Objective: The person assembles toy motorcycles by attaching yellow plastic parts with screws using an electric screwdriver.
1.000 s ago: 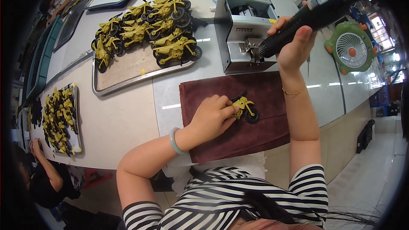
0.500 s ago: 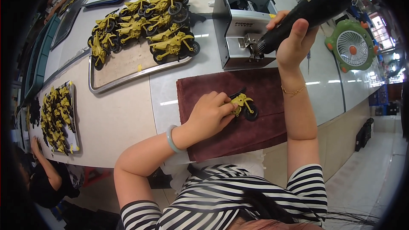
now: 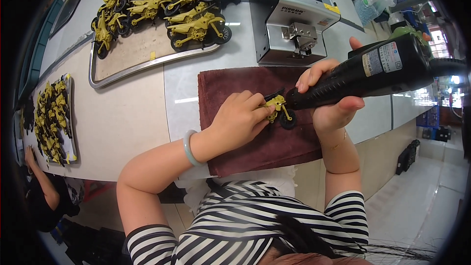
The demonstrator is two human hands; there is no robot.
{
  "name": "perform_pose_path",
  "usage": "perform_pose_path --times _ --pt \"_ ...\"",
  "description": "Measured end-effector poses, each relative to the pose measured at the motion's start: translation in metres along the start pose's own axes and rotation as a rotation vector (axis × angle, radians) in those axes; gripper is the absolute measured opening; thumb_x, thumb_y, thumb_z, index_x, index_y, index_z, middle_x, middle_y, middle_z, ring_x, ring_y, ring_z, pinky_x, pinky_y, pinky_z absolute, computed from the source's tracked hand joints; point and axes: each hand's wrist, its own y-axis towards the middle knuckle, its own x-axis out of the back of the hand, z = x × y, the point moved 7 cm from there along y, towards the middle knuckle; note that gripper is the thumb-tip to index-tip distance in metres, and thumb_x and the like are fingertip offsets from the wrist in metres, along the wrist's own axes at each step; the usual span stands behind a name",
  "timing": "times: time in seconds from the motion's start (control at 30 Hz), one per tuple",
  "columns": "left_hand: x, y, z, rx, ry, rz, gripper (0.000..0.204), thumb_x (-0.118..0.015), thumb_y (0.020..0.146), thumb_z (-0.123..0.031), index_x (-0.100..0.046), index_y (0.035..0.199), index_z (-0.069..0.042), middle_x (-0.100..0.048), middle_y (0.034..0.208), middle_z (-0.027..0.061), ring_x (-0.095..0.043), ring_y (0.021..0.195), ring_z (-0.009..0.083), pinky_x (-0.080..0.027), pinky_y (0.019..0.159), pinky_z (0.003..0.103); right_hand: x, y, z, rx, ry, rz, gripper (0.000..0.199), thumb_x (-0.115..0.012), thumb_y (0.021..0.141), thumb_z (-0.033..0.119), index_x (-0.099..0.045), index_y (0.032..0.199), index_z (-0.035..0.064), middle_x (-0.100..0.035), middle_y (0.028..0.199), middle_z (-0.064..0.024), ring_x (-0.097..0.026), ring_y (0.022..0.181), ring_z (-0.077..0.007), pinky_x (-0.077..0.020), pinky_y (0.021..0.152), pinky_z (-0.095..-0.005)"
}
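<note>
Two hands work together: left hand (image 3: 240, 120) fingers pinch the yellow toy motorcycle (image 3: 278, 109) on the maroon cloth (image 3: 230, 83), while right hand (image 3: 329, 103), clamped on the electric screwdriver (image 3: 365, 71), has lowered its tip beside them.

Both bare forearms reach up from the lower edge, elbows bent. The left hand (image 3: 240, 120), a pale bangle at its wrist, lies palm down with fingers curled in a pinch. The right hand (image 3: 329, 99) is wrapped in a full grip, thumb underneath.
</note>
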Motion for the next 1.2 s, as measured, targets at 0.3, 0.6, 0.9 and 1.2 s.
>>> perform_pose_path --times 0.3,0.6,0.9,1.2 --pt "-0.003 -0.001 0.002 0.019 -0.038 0.001 0.032 -0.071 0.064 -0.010 -0.064 0.095 -0.008 -0.053 0.085 0.0037 -0.051 0.077 0.0205 -0.040 0.064 0.033 -0.007 -0.008 -0.013 0.025 -0.043 0.060 0.100 -0.045 0.072 0.073 -0.021 0.122 -0.0112 -0.054 0.065 -0.0066 -0.054 0.054 -0.0116 -0.0447 0.053 -0.0222" --pt "-0.004 0.002 0.005 0.052 -0.094 0.003 0.029 -0.070 0.065 -0.008 -0.065 0.093 -0.008 -0.053 0.084 0.0041 -0.051 0.077 0.0212 -0.041 0.065 0.033 -0.007 -0.010 -0.025 0.021 -0.097 0.123 0.089 -0.041 0.074 0.072 -0.028 0.110 -0.0083 -0.055 0.064 -0.0058 -0.053 0.054 -0.0101 -0.0423 0.057 -0.0192" --pt "-0.003 -0.001 0.005 0.045 -0.084 -0.002 0.028 -0.070 0.065 -0.007 -0.065 0.092 -0.007 -0.052 0.084 0.0046 -0.051 0.077 0.0219 -0.040 0.064 0.034 0.004 0.009 0.029 0.228 0.214 0.037 0.108 -0.038 0.064 0.080 -0.006 0.136 0.0044 -0.052 0.067 -0.0077 -0.054 0.052 -0.0162 -0.0495 0.053 -0.0281" --pt "-0.001 -0.002 0.003 0.019 -0.109 -0.033 0.029 -0.071 0.064 -0.007 -0.065 0.092 -0.007 -0.052 0.085 0.0054 -0.051 0.077 0.0225 -0.040 0.065 0.034 0.028 0.086 -0.002 0.352 -0.118 -0.063 0.077 -0.035 0.083 0.066 -0.026 0.128 0.0052 -0.052 0.066 -0.0117 -0.054 0.053 -0.0184 -0.0471 0.055 -0.0289"
